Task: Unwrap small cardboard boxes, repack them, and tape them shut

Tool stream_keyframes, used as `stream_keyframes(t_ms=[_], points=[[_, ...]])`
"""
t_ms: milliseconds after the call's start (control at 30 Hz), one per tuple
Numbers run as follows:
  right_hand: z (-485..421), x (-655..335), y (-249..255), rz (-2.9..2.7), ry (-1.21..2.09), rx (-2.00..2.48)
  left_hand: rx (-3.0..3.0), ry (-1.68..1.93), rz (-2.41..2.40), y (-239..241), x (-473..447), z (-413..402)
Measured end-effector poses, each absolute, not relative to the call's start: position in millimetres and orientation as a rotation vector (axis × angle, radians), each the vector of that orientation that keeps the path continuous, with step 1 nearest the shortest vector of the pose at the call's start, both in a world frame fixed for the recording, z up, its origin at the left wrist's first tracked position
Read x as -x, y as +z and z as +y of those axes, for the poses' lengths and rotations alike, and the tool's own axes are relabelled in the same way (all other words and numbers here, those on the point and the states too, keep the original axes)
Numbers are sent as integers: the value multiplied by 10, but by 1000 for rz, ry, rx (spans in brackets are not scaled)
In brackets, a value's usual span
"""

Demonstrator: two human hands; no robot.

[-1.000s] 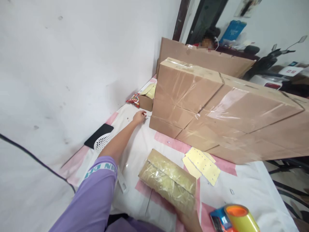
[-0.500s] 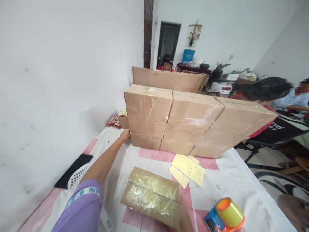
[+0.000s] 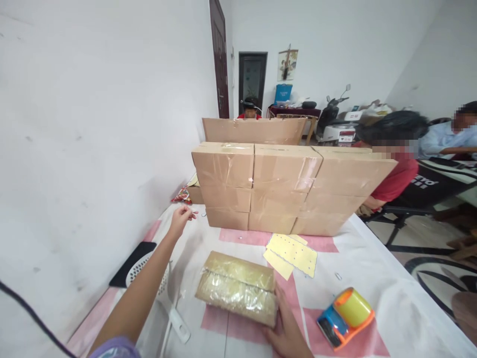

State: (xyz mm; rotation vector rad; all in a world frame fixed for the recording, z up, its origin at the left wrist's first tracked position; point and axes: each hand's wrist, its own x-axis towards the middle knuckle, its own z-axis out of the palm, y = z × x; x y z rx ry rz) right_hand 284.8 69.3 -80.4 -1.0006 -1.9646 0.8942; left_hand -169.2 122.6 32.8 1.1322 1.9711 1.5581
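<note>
My right hand [image 3: 286, 329] grips the right end of a small cardboard box [image 3: 236, 288], which is wrapped in shiny clear tape and tilted over the table. My left hand [image 3: 181, 221] reaches forward beside the left end of a wall of stacked cardboard boxes [image 3: 257, 191]. Its fingers are pinched together, and what they hold, if anything, is too small to make out. Yellow dotted sheets [image 3: 292, 254] lie between the small box and the stack. An orange and blue tape dispenser [image 3: 346, 317] with a yellowish roll rests to the right of my right hand.
A white perforated skimmer [image 3: 175, 318] and a black flat item [image 3: 124, 276] lie partly under my left forearm, along the wall. A colourful packet [image 3: 182, 195] sits behind my left hand. A person in red [image 3: 397, 174] sits beyond the table's right edge.
My left hand has drawn back from the stack's lower left corner, and its fingers now show pinched. The view has shifted, bringing more of my right hand on the small box into sight.
</note>
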Motion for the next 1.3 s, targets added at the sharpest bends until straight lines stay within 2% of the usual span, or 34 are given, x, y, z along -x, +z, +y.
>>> stream_keyframes(t_ms=[133,200,333,400,467,900,1133,1300], points=[[787,-2956,-649,-1741,941,836,-1211,1607,1769,634,1158,698],[838,-2872,-247,-1672,881,776,-1266,1530,1672,823,819,479],[863,-2455,761,-1886,961,550,-1547,1263,1473,1195,151,203],[834,-2253,1064,-2005,1048,458,-1708,1169,1463,1312,-95,126],[780,-2144,1157,-2040,1096,422,-1804,1120,1473,1358,-259,70],[347,-2667,552,-1711,1173,572,-1960,836,1549,1006,-855,-89],[575,-2924,-355,-1428,989,1044,-1886,1146,2338,573,-313,-79],[596,-2847,-625,-1550,1003,1049,-1540,1084,2421,221,-50,-177]])
